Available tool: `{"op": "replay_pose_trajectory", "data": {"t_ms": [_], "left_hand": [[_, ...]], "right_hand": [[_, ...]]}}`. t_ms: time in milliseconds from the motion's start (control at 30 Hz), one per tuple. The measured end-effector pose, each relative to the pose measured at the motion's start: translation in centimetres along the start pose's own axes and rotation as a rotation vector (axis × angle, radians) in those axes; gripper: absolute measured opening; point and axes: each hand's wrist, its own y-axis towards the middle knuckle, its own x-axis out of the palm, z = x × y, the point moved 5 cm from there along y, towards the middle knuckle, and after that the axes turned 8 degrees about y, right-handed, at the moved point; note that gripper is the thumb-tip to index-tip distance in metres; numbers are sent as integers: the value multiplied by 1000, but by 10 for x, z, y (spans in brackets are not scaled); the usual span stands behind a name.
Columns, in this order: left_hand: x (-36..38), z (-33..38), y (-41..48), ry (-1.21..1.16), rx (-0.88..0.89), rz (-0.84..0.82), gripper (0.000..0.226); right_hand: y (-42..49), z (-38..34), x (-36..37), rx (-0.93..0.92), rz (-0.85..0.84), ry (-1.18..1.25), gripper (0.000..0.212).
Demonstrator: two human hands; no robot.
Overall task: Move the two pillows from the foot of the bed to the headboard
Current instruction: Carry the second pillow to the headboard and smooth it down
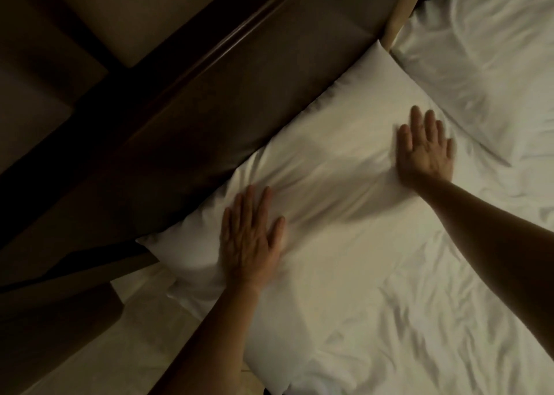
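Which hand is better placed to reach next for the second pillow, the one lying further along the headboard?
The right hand. It lies flat on the near pillow at the end beside the second pillow. The left hand presses the opposite end, by the bed's edge.

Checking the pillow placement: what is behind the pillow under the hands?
Behind the pillow stands the dark headboard, its long edge against it. Both the left hand and right hand lie flat on top. Whatever lies beneath the pillow is covered.

pillow [329, 170] against headboard [209, 110], second pillow [494, 65] right
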Motion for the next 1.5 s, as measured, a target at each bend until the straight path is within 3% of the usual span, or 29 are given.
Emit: {"op": "replay_pose_trajectory", "data": {"t_ms": [133,233,367,500,600,700,933,1067,1167,1333,1500], "left_hand": [[-4,-3,2,-20,11,-23,65],[-12,-1,4,-54,2,-53,66],[-35,15,13,-113,1,-31,66],[-42,51,24,-94,143,-5,63],[-26,49,13,-82,139,-19,64],[-15,24,-5,-31,113,-28,65],[-14,-19,-29,34,-6,-25,64],[-23,-20,-29,-33,-96,3,64],[-39,-8,-24,-73,-128,7,63],[-30,10,-44,-38,45,-28,63],[-15,-22,-67,29,4,-74,63]], "right_hand": [[2,20,-7,79,-27,14,65],[-1,14,-21,42,30,-19,69],[-21,-43,-19,-171,63,-26,63],[-62,-105,18,-404,-66,-56,59],[-83,-110,46,-497,-165,-98,59],[-81,-85,46,-459,-141,-106,57],[-69,3,10,-138,-59,-85,59],[-70,7,-4,-38,13,-30,66],[-90,-37,0,-202,44,-31,63],[-149,-102,45,-514,-137,-89,62],[-147,-63,56,-375,-124,-135,60]]}}
